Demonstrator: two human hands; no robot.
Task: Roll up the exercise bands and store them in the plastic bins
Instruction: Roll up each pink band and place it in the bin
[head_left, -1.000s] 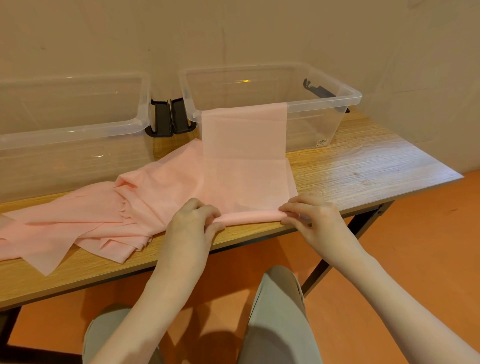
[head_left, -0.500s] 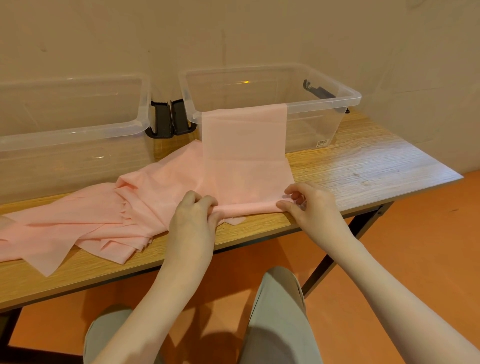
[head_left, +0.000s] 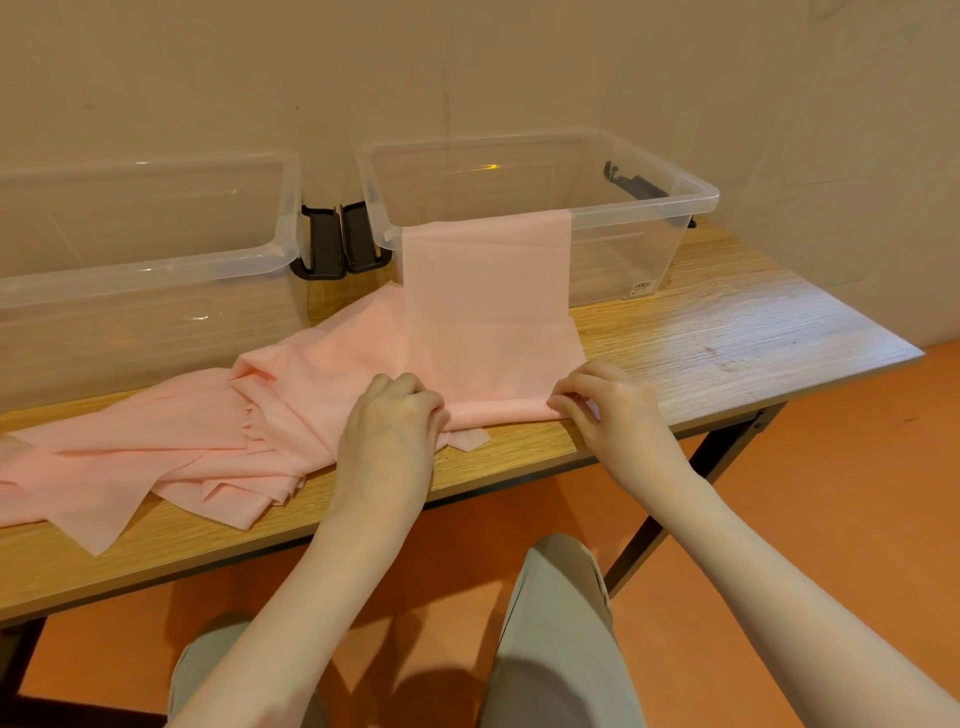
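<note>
On the wooden counter (head_left: 727, 332), against a beige wall:

Band (head_left: 488, 312), pink, thin, one strip. Far end hangs over the near rim of the right bin (head_left: 644, 244); the strip runs down the bin's front wall and flat along the counter toward the near edge, where its end is turned into a short, narrow roll.

Left hand (head_left: 395, 421), fingers curled, gripping the left end of the roll.

Right hand (head_left: 602, 405), fingertips and thumb pinching the right end of the roll.

Pile of bands (head_left: 171, 441), pink, loose and overlapping, spread over the counter left of the roll; the left hand rests partly on its edge.

Left bin (head_left: 145, 249), clear plastic, at the back left, beside the right bin; black latch handles (head_left: 337, 244) sit between the two.

Right bin, clear plastic, black handle at its far right; white label low on the front wall, too small to read.

Below the counter: grey trousers (head_left: 556, 623), orange floor (head_left: 831, 519).
</note>
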